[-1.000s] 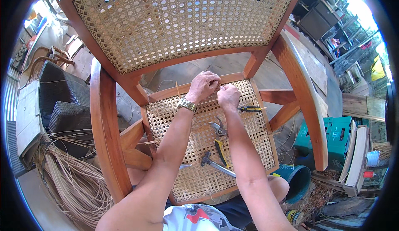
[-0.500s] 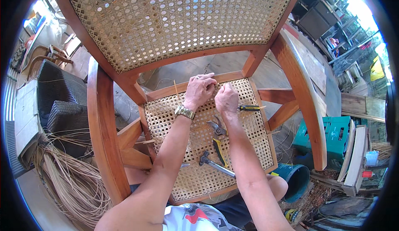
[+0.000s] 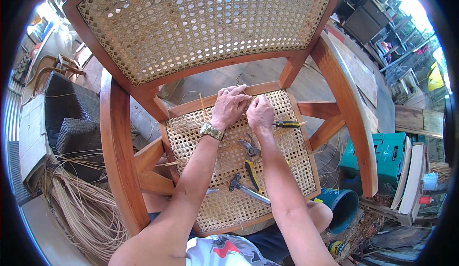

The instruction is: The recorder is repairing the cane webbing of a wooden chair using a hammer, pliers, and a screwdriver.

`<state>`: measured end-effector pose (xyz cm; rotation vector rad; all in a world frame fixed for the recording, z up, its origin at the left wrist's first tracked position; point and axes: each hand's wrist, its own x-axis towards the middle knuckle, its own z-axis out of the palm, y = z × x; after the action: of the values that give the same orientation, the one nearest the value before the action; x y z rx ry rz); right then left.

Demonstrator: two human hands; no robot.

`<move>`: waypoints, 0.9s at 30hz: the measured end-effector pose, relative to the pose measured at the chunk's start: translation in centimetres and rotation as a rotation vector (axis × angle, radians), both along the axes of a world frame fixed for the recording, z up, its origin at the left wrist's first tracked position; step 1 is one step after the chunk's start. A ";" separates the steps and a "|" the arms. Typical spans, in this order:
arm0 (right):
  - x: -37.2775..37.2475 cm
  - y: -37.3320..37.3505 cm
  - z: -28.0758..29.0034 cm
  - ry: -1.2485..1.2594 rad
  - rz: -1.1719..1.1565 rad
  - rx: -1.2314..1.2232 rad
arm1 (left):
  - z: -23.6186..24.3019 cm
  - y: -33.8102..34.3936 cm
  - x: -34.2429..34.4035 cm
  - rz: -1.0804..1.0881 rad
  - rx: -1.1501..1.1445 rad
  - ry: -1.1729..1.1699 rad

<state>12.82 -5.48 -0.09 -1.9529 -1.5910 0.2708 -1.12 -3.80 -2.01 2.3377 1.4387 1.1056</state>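
In the head view, my left grip (image 3: 230,106) and right grip (image 3: 260,113) sit close together over the rear of the cane seat (image 3: 227,161); I cannot tell whether either clamps anything. Shears (image 3: 250,148) and hammer (image 3: 251,192) lie nearer me.

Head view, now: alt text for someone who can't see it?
A person's left hand and right hand are close together near the rear edge of the woven seat of a wooden chair. Pruning shears and a hammer lie on the seat; a bundle of thin strands is at left, a green crate at right.
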 end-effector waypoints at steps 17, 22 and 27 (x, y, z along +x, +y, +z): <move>0.9 -0.3 0.1 0.197 0.031 0.013 | 0.7 -0.2 0.0 0.002 -0.015 0.008; -0.3 -0.4 0.4 0.196 -0.017 -0.006 | 1.0 -0.3 0.1 0.006 -0.035 0.011; -0.8 -0.6 0.3 0.120 -0.031 0.072 | 1.2 -0.1 0.0 -0.024 -0.060 0.003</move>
<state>12.05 -6.06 0.24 -1.8695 -1.4725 0.3084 -1.08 -3.92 -0.82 2.3098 1.4211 1.0386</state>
